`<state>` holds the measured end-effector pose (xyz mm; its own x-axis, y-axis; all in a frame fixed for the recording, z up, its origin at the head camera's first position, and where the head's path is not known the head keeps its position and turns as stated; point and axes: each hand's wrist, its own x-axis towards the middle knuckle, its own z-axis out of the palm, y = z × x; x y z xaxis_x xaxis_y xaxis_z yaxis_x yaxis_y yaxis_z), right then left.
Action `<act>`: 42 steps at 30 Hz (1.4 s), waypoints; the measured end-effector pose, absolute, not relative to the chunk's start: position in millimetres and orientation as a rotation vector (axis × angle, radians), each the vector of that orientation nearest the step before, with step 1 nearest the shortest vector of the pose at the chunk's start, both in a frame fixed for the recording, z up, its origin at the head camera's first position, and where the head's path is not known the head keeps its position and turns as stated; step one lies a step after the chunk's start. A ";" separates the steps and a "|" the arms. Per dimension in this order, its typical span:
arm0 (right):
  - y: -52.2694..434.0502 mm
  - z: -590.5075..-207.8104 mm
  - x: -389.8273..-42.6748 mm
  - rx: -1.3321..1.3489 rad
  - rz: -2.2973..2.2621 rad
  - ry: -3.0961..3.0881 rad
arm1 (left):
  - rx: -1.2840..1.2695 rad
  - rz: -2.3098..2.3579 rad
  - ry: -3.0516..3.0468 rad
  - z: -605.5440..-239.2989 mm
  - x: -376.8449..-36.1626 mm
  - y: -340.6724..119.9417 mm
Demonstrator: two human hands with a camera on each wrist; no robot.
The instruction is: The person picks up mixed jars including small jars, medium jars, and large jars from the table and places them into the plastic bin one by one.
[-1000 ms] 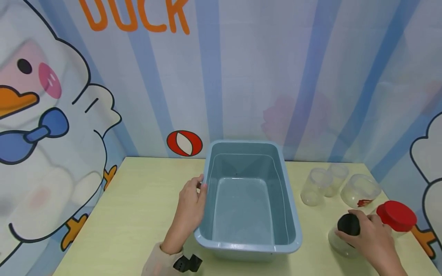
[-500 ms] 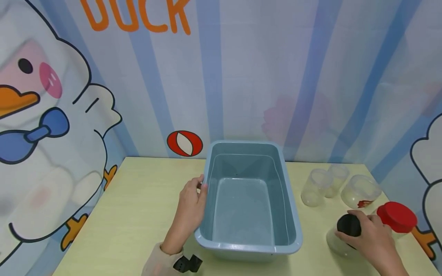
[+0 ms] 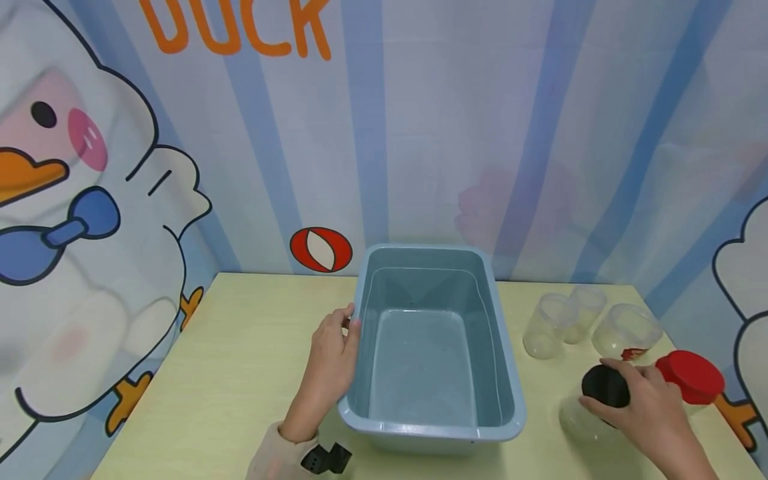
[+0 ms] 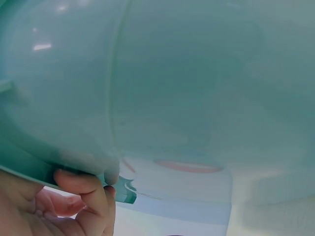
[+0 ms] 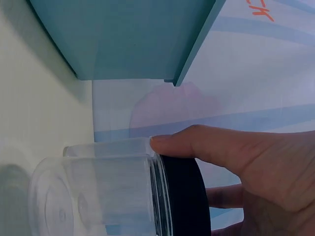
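My left hand (image 3: 331,357) holds the left rim of a blue-grey plastic basin (image 3: 420,433); in the left wrist view its fingers (image 4: 81,184) curl at the rim beneath the basin wall. At the right, my right hand (image 3: 651,410) grips the black lid (image 3: 605,385) of a clear jar (image 3: 579,420) from above. The right wrist view shows the thumb (image 5: 172,143) on the lid's edge and more fingers on its far side. There the transparent jar body (image 5: 113,191) has its base a little off the table. Inside, the basin holds nothing.
Two clear cups (image 3: 546,327) stand behind the jar, with a wide clear container (image 3: 627,330) beside them. A red-lidded jar (image 3: 690,377) is close to the right hand. The pale table (image 3: 240,373) ends at a printed curtain (image 3: 420,133).
The black-lidded jar has shifted slightly left and up with my right hand, which keeps its grip on the lid. My left hand and the basin have stayed put.
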<state>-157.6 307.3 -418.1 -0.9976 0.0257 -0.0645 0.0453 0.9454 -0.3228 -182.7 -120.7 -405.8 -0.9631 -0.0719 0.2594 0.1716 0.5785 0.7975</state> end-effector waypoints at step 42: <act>289.7 -378.6 -158.0 -0.132 -0.586 3.171 | -0.098 -1.327 -2.548 -405.6 -182.7 -121.1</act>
